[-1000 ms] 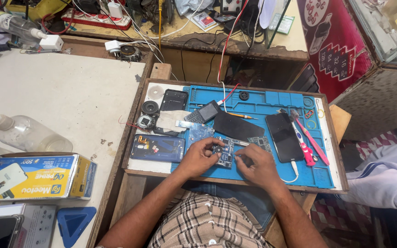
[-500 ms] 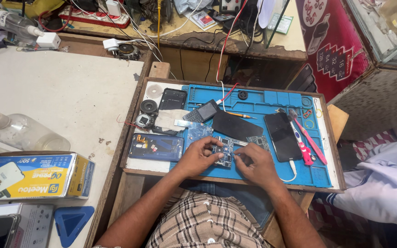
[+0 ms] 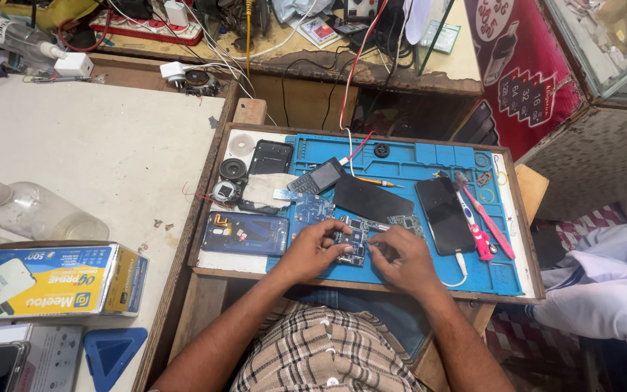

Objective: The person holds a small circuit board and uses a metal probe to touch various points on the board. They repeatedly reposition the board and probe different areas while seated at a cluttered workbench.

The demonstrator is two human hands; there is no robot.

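At the wooden tray's near edge, the left hand and right hand pinch a small circuit board on the blue mat. Left of it lies an opened phone body; right, a dark phone and toothbrushes. Farther back sits a keypad phone.

Even, soft daylight fills the scene; the blue mat is bright and sharp. Shadows beneath the hands stay faint. Far from the mat, lines bend near the corners and detail softens slightly.
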